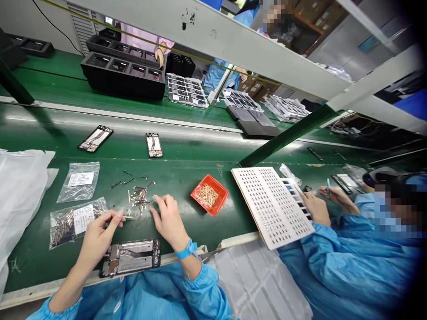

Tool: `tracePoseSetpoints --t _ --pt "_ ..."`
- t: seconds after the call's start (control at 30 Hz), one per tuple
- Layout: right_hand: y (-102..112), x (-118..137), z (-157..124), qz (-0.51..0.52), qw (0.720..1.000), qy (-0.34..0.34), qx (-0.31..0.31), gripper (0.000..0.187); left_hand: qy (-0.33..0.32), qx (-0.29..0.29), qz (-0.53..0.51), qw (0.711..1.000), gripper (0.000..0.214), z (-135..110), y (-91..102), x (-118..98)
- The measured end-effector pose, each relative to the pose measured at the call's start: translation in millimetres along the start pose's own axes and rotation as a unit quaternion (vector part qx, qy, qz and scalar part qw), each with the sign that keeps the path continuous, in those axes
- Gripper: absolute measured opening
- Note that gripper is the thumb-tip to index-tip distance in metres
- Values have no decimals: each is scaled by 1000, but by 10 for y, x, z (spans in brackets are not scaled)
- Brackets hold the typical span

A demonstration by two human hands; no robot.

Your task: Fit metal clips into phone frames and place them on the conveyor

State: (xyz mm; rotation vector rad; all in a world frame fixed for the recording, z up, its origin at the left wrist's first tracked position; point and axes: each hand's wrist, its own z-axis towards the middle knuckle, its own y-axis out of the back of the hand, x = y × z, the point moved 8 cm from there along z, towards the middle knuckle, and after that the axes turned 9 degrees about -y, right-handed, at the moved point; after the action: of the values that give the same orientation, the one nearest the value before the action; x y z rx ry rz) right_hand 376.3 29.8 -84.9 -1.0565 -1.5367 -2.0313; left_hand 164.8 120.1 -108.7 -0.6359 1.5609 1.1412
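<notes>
My left hand [102, 232] pinches a thin, pale strip [128, 217] between thumb and forefinger, just above the bench. Beside it lies a loose pile of small dark and gold flex cables [140, 198]. My right hand [170, 221] reaches to the pile's right side, thumb and forefinger apart, with a thin dark cable end near the fingertips. An opened phone body [136, 257] rests flat at the bench edge below both hands. Under my left fingers is a clear bag [66, 226] full of flex cables with a white label.
A red tray [222, 205] holds many thin gold-coloured pieces. Two more phone bodies [95, 138] lie behind, and another labelled bag [79, 181] is at left. On the right, a co-worker in blue sits behind a white perforated board [271, 204]. A green post [287, 135] slants above the bench.
</notes>
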Motion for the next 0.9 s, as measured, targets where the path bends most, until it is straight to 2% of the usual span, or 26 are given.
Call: tracePoseSetpoints --t 0.13,0.23,0.33,0.5,0.7,0.9 --pt "-193 267 -123 16 995 81 59 20 -8 40 3 999 59 -68 -164 -80" --pt "-294 345 -173 45 990 104 81 19 -17 43 4 999 59 -105 -203 -105" --pt "-280 318 -167 84 990 85 74 22 -25 49 11 998 60 -116 -189 -114" --pt "-194 280 -152 175 980 41 90 25 -78 79 11 994 56 -107 -176 -203" --pt "-161 263 -154 249 959 14 134 28 -104 69 15 992 52 -108 -146 -230" --pt "-163 252 -160 277 953 -5 124 27 -99 50 8 994 55 -94 -133 -251"
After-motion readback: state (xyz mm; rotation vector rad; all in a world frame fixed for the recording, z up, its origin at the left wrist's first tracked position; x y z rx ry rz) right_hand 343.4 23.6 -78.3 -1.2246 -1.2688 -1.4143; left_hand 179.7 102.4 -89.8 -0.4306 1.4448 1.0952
